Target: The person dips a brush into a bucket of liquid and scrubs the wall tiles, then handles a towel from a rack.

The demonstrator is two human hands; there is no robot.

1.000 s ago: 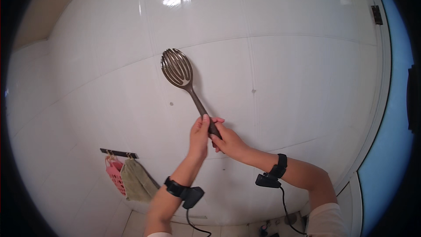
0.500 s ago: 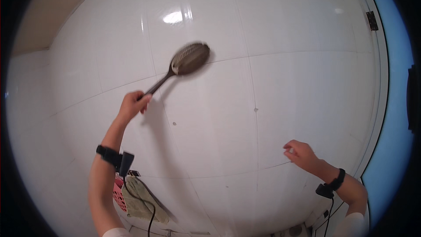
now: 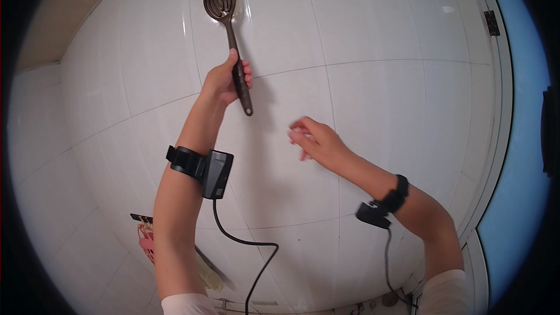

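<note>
My left hand (image 3: pixel 226 80) is closed around the handle of a dark brown slotted spoon (image 3: pixel 220 0), held upright before the white tiled wall. The spoon's oval head, crossed by several long curved slots, points up, and the end of its handle, with a small hanging hole, sticks out below my palm. Lower and to the right, my right hand (image 3: pixel 318 140) hangs in the air with loosely curled fingers slightly apart and nothing in them. It is a little blurred and does not touch the spoon.
White tiles (image 3: pixel 379 105) fill most of the view. A blue door (image 3: pixel 528 140) in a pale frame is at the right. Low at the left, a pink basket (image 3: pixel 146 242) and greenish cloth (image 3: pixel 210 274) are partly behind my left arm. Black wrist straps trail cables.
My left hand has moved up and right, turning the slotted spoon from a rightward slant to nearly upright. My right hand has come up and left, closer to it.
</note>
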